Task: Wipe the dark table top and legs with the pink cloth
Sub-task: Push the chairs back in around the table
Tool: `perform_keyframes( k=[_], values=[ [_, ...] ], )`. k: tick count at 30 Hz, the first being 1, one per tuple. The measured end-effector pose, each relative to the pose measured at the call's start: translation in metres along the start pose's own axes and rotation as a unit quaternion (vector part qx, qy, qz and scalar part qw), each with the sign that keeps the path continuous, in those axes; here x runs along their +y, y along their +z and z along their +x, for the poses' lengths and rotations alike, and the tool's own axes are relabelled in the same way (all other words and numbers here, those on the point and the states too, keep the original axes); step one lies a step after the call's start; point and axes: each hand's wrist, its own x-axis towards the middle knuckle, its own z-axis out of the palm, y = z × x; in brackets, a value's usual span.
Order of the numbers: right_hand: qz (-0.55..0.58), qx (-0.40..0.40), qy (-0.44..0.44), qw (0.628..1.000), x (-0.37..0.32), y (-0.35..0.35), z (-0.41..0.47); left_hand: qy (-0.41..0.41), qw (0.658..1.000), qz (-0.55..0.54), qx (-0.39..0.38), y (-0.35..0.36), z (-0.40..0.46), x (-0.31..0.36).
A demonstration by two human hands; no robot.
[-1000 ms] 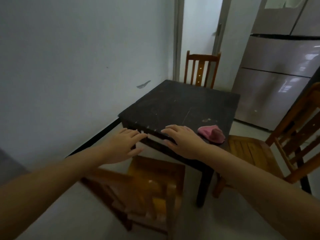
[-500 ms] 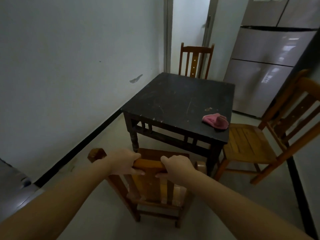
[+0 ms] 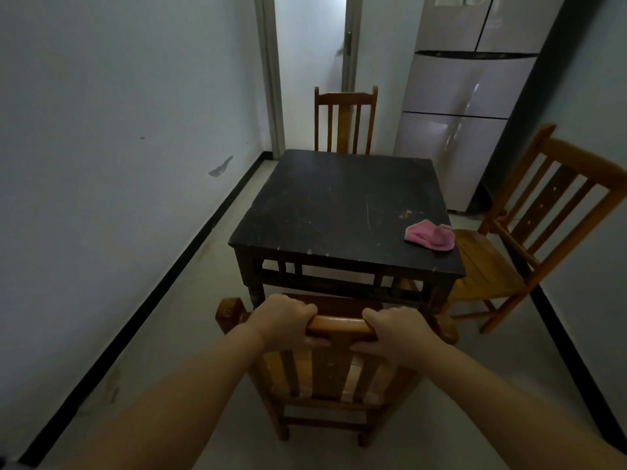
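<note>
A square dark table (image 3: 325,205) stands in the middle of a narrow room, its top scuffed and speckled. The pink cloth (image 3: 430,234) lies crumpled near the table's right edge, toward the near corner. Two dark carved legs show at the near side. In front of the table is a wooden chair (image 3: 334,374) with its back toward me. My left hand (image 3: 285,322) and my right hand (image 3: 397,330) both grip the chair's top rail, well short of the cloth.
A second wooden chair (image 3: 515,239) stands at the table's right side, and a third chair (image 3: 345,120) behind its far edge. A tall fridge (image 3: 464,106) fills the back right. A white wall with a black skirting runs along the left; a doorway opens behind.
My hands left the table's near edge and took hold of the chair's top rail. My view has pulled back and squared up with the table.
</note>
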Motion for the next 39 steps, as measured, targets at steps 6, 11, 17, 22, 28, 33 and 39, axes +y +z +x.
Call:
perform_keyframes(
  k=[6,11,17,22,28,33,39],
  values=[
    [0.001,0.03,0.016,0.999,0.011,-0.005,0.05,0.018,1.0,0.015,0.012,0.001,0.038,-0.048],
    [0.002,0.042,0.028,0.999,0.036,-0.005,0.095,0.016,0.999,0.023,0.034,0.003,0.075,-0.081],
    [-0.001,0.052,0.037,0.998,0.059,-0.008,0.139,0.018,0.999,0.022,0.044,0.003,0.114,-0.114],
    [0.008,0.039,0.035,0.999,0.064,-0.01,0.152,0.013,0.999,0.025,0.028,0.003,0.124,-0.123],
    [0.031,-0.057,0.046,0.997,0.059,-0.023,0.155,-0.029,0.999,0.027,-0.014,0.001,0.125,-0.117],
    [0.061,-0.19,0.046,0.979,0.061,-0.069,0.175,-0.04,0.999,-0.028,-0.025,-0.028,0.115,-0.124],
    [0.078,0.047,-0.014,0.996,0.007,-0.115,0.256,-0.176,0.971,-0.073,0.146,-0.061,0.053,-0.196]
  ],
)
